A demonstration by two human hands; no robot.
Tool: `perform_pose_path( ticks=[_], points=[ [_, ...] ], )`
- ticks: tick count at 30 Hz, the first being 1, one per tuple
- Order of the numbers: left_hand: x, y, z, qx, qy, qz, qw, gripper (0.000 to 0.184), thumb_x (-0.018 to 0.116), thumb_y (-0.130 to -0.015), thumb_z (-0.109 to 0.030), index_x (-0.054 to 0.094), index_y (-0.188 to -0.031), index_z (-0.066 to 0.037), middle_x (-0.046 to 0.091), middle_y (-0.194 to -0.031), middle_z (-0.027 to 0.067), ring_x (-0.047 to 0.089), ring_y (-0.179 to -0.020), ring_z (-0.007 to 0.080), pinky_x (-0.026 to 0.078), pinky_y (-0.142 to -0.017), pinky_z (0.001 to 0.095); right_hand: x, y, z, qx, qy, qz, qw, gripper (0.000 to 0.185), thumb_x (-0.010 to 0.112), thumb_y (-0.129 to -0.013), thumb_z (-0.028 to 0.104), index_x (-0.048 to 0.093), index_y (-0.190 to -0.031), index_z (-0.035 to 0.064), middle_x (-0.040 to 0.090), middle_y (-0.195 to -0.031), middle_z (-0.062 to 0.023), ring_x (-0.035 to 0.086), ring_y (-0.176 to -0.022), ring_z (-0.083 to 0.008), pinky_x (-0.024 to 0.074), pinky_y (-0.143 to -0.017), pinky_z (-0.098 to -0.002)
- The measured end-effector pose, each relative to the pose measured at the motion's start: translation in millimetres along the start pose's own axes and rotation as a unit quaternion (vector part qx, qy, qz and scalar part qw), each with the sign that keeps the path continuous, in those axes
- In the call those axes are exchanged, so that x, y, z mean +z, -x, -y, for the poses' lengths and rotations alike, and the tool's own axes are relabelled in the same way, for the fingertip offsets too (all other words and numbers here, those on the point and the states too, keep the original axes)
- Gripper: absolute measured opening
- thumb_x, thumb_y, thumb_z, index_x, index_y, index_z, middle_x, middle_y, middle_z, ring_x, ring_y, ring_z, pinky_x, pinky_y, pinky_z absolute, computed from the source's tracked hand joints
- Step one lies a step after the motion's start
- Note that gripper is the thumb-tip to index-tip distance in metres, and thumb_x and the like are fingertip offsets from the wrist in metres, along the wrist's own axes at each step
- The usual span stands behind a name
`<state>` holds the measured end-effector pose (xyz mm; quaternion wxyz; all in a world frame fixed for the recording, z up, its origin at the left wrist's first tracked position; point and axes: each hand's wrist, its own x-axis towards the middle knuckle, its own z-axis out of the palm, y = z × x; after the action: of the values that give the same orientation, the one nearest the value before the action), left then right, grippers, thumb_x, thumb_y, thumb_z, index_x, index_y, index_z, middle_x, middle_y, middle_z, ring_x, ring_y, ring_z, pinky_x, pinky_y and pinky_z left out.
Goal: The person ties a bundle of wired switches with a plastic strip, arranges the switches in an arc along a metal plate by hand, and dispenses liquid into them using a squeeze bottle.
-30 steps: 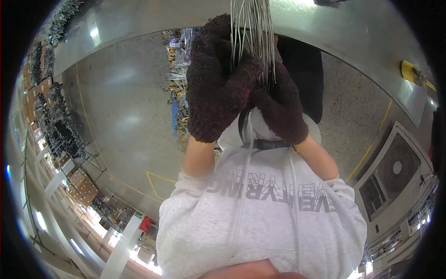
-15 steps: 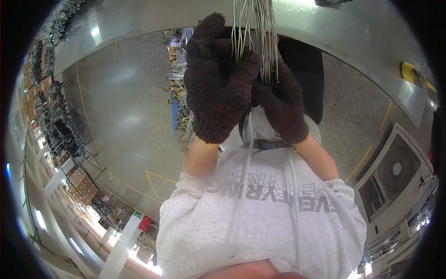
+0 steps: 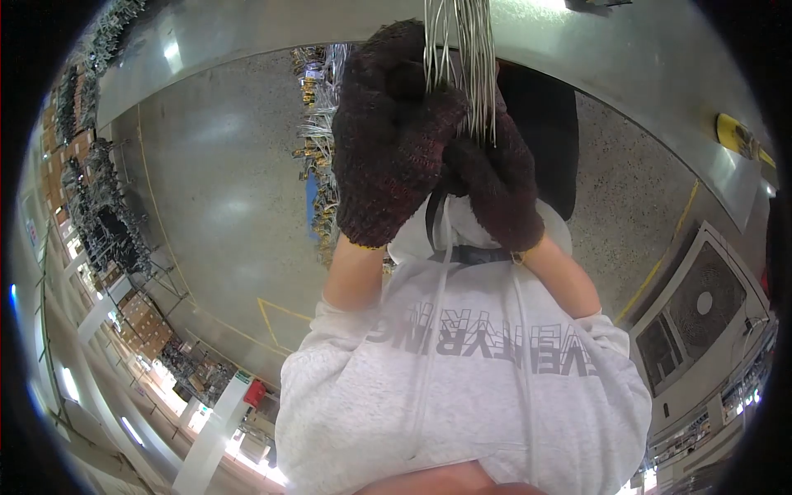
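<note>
Since those thin silvery wires (image 3: 478,74) seem light, springy, bunch the ends; your dark-knit-gloved left grip (image 3: 388,148) and right grip (image 3: 500,186) look half-curled, hold unclear.

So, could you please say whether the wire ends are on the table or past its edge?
Past it: the wires extend beyond the table, their tips visible near the right hand.

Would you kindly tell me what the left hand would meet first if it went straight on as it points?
The left hand would probably meet the table at its near edge, though depth is unclear.
</note>
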<state>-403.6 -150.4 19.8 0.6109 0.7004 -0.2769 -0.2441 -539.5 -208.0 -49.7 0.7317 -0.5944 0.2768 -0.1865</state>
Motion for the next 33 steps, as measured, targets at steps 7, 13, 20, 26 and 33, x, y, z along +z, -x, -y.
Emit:
perform_pose_path(
  ticks=[7,13,20,26,33],
  points=[
    [-6,9,-2,-0.011,-0.038,0.067,0.997,0.063,0.075,-0.083,0.005,0.052,-0.141,0.000,0.067,-0.125,0.0133,0.066,-0.106,0.0173,0.057,-0.086,0.0316,-3,-5,1,-0.052,0.092,-0.008,0.994,0.035,0.064,-0.099,0.006,0.057,-0.132,-0.0059,0.068,-0.116,-0.0180,0.070,-0.098,-0.0250,0.0572,-0.084,-0.0358],
    [-12,13,0,-0.007,-0.155,0.047,0.987,0.066,0.077,-0.081,0.002,0.053,-0.142,-0.001,0.067,-0.126,0.0117,0.064,-0.107,0.0168,0.054,-0.091,0.0321,4,-6,5,-0.074,-0.030,-0.015,0.997,0.036,0.062,-0.100,0.006,0.056,-0.133,-0.0053,0.069,-0.118,-0.0171,0.071,-0.098,-0.0228,0.0577,-0.084,-0.0349],
    [-10,15,10,0.006,-0.163,0.089,0.983,0.061,0.075,-0.085,-0.018,0.052,-0.139,-0.001,0.070,-0.113,0.0180,0.073,-0.093,0.0279,0.058,-0.082,0.0387,-6,-7,-1,-0.051,-0.043,-0.038,0.997,0.041,0.063,-0.099,0.008,0.054,-0.137,-0.0032,0.072,-0.116,-0.0154,0.070,-0.102,-0.0211,0.0558,-0.090,-0.0342],
    [-6,21,13,-0.102,-0.057,0.090,0.989,0.060,0.077,-0.085,-0.011,0.053,-0.138,0.001,0.070,-0.108,0.0145,0.071,-0.081,0.0175,0.059,-0.072,0.0337,-16,-4,1,-0.008,-0.137,0.004,0.991,0.044,0.063,-0.098,0.009,0.052,-0.139,-0.0011,0.065,-0.129,-0.0150,0.065,-0.115,-0.0235,0.0548,-0.093,-0.0361],
    [-4,29,38,-0.069,0.001,0.085,0.994,0.057,0.075,-0.088,-0.005,0.051,-0.140,-0.002,0.068,-0.099,0.0091,0.068,-0.083,0.0200,0.059,-0.072,0.0332,-41,1,-15,0.089,-0.366,0.070,0.924,0.036,0.056,-0.101,0.014,0.057,-0.136,0.0033,0.060,-0.135,-0.0097,0.059,-0.119,-0.0194,0.0515,-0.097,-0.0340]
  ],
)
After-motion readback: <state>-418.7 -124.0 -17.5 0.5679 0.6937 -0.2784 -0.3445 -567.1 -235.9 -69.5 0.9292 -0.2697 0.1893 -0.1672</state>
